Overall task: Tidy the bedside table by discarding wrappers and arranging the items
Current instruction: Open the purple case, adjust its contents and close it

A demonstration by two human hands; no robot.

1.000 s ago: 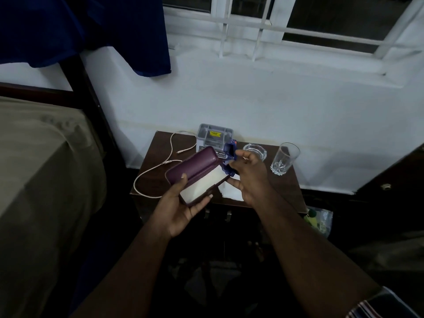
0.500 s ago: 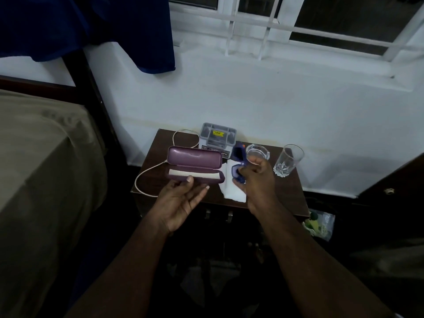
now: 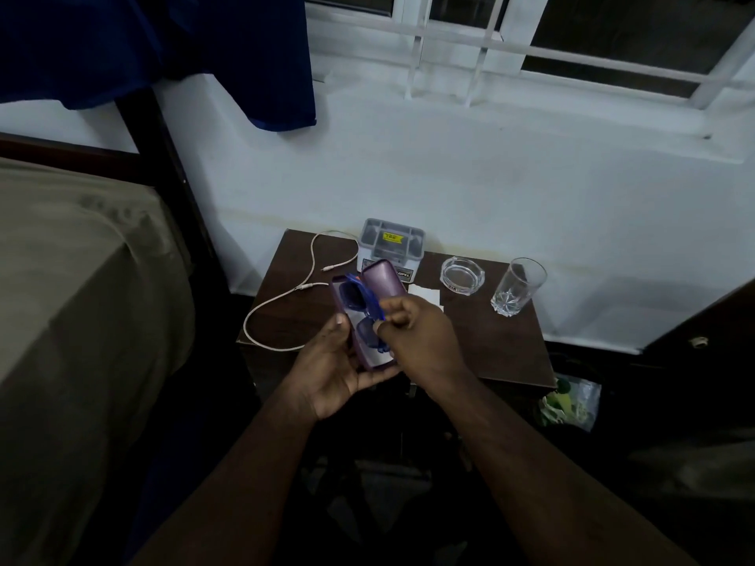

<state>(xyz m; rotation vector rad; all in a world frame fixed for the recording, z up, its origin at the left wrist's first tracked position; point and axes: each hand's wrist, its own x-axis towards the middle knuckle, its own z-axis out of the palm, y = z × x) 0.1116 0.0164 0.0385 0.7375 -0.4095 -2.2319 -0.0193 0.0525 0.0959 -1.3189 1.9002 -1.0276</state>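
Note:
My left hand point(image 3: 335, 369) holds an open purple glasses case point(image 3: 382, 279) from below, above the front edge of the dark wooden bedside table point(image 3: 490, 341). Blue glasses point(image 3: 359, 304) lie inside the case. My right hand point(image 3: 416, 337) pinches the blue frame at the case's near end, with the lid standing up beside it. On the table lie a white cable point(image 3: 282, 300), a white paper point(image 3: 425, 297), a grey box point(image 3: 391, 247), a glass ashtray point(image 3: 461, 275) and a drinking glass point(image 3: 517, 285).
A bed with a tan cover point(image 3: 81, 300) stands to the left, a blue cloth point(image 3: 163, 42) hangs above it. A clear bag with green contents point(image 3: 572, 402) sits on the floor right of the table. A dark cabinet point(image 3: 702, 332) is at the far right.
The case turned from lying sideways to pointing away from me. My right hand brought the blue glasses from beside the ashtray into the open case.

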